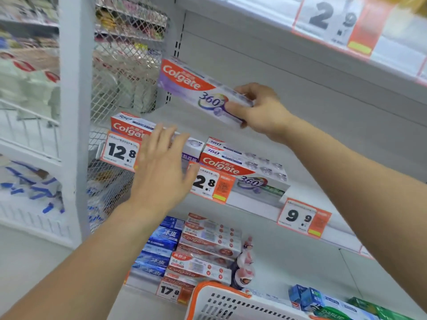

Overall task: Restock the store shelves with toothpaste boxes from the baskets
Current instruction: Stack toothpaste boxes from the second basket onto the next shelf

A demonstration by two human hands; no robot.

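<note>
right grip (256, 109) pinches one end of a long white-and-purple cardboard toothpaste box with a red colgate band (203, 91), thumb on the front face, fingers curled over the top edge. the box is in the air above the white metal middle shelf (307, 181), near the back panel, not yet resting on anything. left grip (161, 162) is spread flat, fingers straight, over the front of the left-hand white-and-red toothpaste box lying on the shelf (129, 130); whether it actually touches, i cannot tell. a short stack of similar colgate boxes (233, 162) sits just beside it, behind the white-and-orange price tags (120, 151). orientation: the held box's long axis runs roughly along the shelf, left to right, tilted so the far left end is higher than the end i hold; printed face turned toward me, logo end pointing left at the white wire mesh side panel (124, 72). risks, as i judge them: i hold only one end, so the free end could sag or twist out of the pinch; lowering it tilted could catch the left end on the mesh or knock the shelved boxes forward over the tag rail. the white plastic basket with orange rim (221, 301) sits below.
</note>
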